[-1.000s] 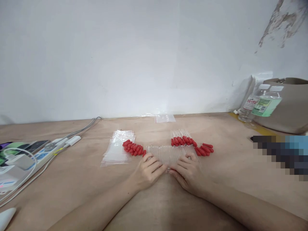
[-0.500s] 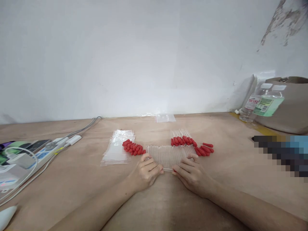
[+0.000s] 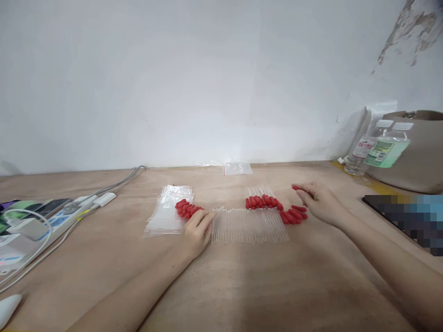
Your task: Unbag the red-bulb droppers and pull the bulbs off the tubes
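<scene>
A row of clear glass tubes (image 3: 249,225) lies side by side on the wooden table (image 3: 242,286). My left hand (image 3: 196,230) rests at the row's left end, its fingers together against the tubes and beside a pile of red rubber bulbs (image 3: 185,208). My right hand (image 3: 318,201) is off to the right, above another line of red bulbs (image 3: 294,215), pinching one red bulb (image 3: 296,187) at its fingertips. Behind the row lie droppers with red bulbs fitted (image 3: 261,199).
A stack of small clear bags (image 3: 166,213) lies left of the bulbs, and another bag (image 3: 237,169) sits by the wall. A power strip with cables and phones (image 3: 51,216) is at far left. Two bottles (image 3: 377,147) and a beige bag (image 3: 418,152) stand at right.
Both hands left the near edge of the tube row. My left hand moved to its left end; my right hand swung out to the right and picked up a red bulb.
</scene>
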`<state>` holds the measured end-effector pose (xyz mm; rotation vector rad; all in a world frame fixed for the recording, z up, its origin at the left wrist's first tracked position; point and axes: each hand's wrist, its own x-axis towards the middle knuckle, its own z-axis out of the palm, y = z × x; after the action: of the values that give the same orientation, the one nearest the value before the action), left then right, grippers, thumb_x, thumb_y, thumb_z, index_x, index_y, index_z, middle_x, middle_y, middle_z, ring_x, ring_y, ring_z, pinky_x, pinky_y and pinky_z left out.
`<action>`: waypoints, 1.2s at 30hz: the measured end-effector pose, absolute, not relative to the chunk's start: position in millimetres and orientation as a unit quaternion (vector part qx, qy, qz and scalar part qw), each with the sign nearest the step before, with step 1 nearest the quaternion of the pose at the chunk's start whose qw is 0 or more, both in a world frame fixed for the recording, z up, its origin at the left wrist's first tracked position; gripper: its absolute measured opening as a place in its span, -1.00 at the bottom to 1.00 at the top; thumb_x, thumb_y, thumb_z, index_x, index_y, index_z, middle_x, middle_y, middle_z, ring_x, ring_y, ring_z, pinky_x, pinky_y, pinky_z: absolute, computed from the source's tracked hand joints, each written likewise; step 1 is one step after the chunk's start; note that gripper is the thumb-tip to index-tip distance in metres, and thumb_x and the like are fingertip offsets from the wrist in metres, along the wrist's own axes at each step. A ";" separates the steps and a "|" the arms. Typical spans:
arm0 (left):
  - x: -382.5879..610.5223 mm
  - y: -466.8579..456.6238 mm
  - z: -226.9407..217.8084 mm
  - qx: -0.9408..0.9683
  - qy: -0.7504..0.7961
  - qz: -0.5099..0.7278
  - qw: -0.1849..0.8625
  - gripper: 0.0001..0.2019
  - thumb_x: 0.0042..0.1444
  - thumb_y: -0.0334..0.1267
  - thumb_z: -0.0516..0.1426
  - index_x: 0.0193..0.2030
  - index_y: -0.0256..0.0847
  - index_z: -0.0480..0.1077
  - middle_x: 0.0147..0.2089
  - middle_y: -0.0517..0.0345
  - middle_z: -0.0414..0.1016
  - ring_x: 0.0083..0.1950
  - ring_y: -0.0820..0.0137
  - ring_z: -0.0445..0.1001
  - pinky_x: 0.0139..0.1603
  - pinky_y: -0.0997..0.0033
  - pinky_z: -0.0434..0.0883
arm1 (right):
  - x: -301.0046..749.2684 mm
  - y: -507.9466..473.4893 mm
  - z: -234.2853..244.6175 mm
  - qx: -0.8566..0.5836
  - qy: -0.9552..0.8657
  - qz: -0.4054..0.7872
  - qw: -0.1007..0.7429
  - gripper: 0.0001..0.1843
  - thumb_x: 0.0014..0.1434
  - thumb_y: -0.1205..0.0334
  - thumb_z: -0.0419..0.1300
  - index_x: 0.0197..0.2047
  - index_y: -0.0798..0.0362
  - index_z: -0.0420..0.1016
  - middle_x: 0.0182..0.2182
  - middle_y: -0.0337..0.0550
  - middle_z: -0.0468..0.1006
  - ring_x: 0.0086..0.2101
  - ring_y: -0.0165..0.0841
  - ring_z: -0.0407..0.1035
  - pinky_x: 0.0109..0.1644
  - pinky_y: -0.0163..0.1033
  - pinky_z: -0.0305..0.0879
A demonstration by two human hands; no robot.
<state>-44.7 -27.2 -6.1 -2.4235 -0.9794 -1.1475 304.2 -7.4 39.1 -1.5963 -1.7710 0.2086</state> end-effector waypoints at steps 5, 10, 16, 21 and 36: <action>-38.7 -29.7 -4.7 -0.860 -0.325 -0.372 0.130 -0.78 0.06 -0.51 -0.06 -0.22 -0.22 0.31 -0.30 0.08 0.34 -0.26 0.40 0.34 -0.24 0.41 0.37 | 325.5 1.4 35.1 -0.662 -0.643 0.161 0.350 -0.72 -0.04 0.11 0.15 -0.28 0.11 0.41 -0.45 -0.15 0.47 -0.51 -0.41 0.31 -0.46 -0.32 0.22; -36.7 -34.5 -3.1 -0.881 -0.317 -0.344 0.066 -0.83 0.03 -0.48 -0.03 -0.26 -0.24 0.31 -0.29 0.06 0.36 -0.26 0.40 0.35 -0.23 0.41 0.37 | 325.8 5.1 19.7 -0.651 -0.667 0.198 0.303 -0.78 -0.11 0.08 0.19 -0.49 0.08 0.40 -0.58 -0.22 0.45 -0.55 -0.44 0.27 -0.51 -0.35 0.12; -37.6 -39.5 3.1 -0.897 -0.300 -0.324 0.034 -0.84 0.07 -0.33 0.03 -0.21 -0.26 0.35 -0.23 -0.01 0.40 -0.23 0.35 0.35 -0.19 0.31 0.37 | 328.0 5.5 18.9 -0.676 -0.661 0.195 0.263 -0.76 -0.12 0.03 0.19 -0.52 0.05 0.44 -0.65 -0.26 0.45 -0.59 -0.44 0.26 -0.52 -0.35 0.08; -40.6 -43.8 11.5 -0.907 -0.299 -0.294 0.041 -0.71 0.04 -0.22 0.10 -0.08 -0.23 0.36 -0.14 -0.04 0.43 -0.07 0.23 0.35 -0.07 0.15 0.34 | 318.7 7.4 17.6 -0.689 -0.645 0.161 0.288 -0.74 -0.08 0.02 0.15 -0.48 0.06 0.46 -0.62 -0.24 0.47 -0.58 -0.43 0.27 -0.52 -0.35 0.09; -58.4 -37.7 17.0 -0.935 -0.272 -0.220 0.060 -0.63 0.10 -0.22 0.05 0.08 -0.16 0.26 0.07 0.03 0.35 0.18 0.24 0.19 0.21 0.01 0.08 | 284.2 15.1 22.6 -0.709 -0.644 0.186 0.221 -0.67 -0.16 -0.10 0.20 -0.54 0.02 0.47 -0.60 -0.25 0.49 -0.56 -0.41 0.33 -0.53 -0.37 0.10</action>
<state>-58.4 -37.7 17.0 -2.8308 -0.8229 -0.6659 284.2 15.1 22.6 -1.9584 -1.7793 0.5129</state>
